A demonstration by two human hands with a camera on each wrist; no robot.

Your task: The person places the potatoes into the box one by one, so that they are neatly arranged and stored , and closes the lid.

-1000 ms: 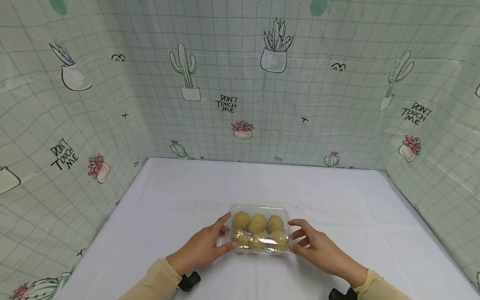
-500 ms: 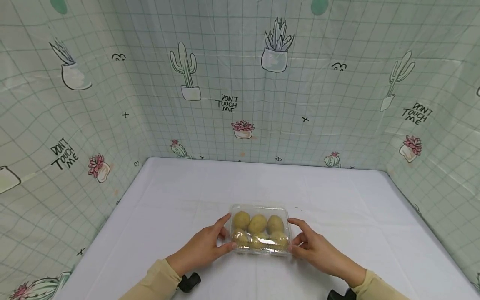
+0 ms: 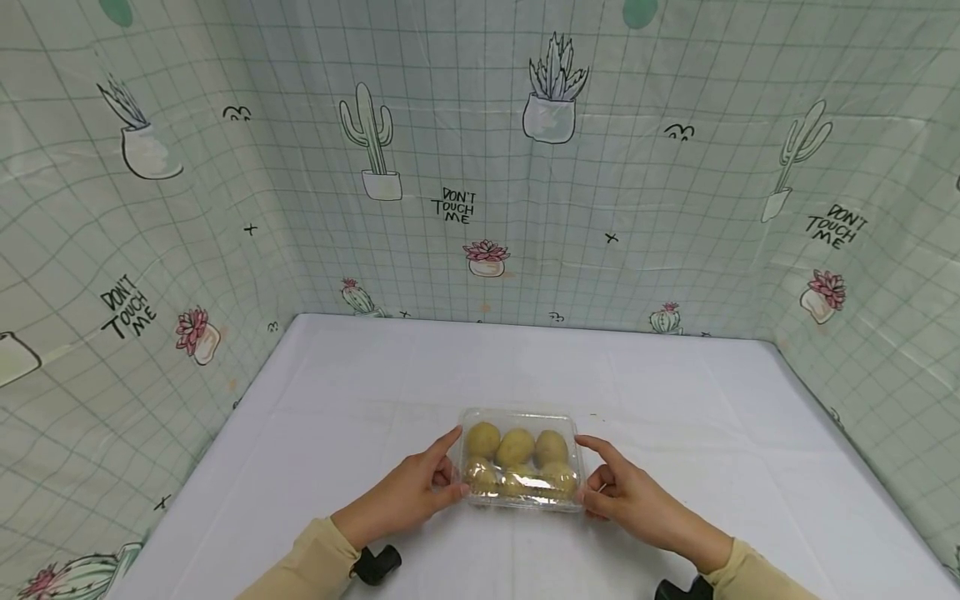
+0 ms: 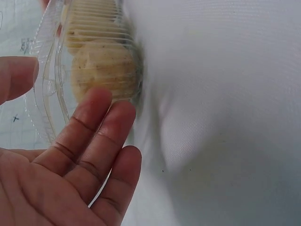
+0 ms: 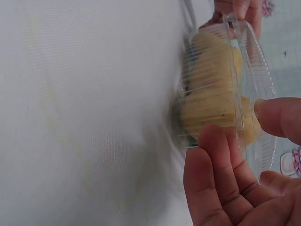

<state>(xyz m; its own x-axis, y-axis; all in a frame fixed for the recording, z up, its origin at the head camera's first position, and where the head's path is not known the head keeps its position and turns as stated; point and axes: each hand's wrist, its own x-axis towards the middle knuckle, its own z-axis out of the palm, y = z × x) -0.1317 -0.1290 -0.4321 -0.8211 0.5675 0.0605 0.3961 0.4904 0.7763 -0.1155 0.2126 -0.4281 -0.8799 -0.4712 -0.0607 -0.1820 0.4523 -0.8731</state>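
A clear plastic clamshell box (image 3: 522, 505) of several round yellowish fruits or potatoes (image 3: 516, 448) lies on the white cloth; their exact kind cannot be told. In the head view, my left hand (image 3: 408, 492) rests at its left side, index finger by the far corner and thumb by the near one. On the opposite side, my right hand (image 3: 645, 500) touches the box with thumb and index spread likewise. In the left wrist view, fairly straight fingers (image 4: 96, 110) lie against the ribbed wall. The right wrist view has gently bent fingers (image 5: 214, 146) at the wall, with the thumb near the lid rim.
A white cloth (image 3: 360, 367) covers the table. Grid-patterned curtains (image 3: 600, 192) with cactus drawings stand behind and on both sides. Black wrist devices (image 3: 377, 565) sit below the left and right sleeves.
The box has stayed in place. My right hand's fingers have drawn in slightly toward the box. My left hand's thumb has shifted a little left at the near corner.
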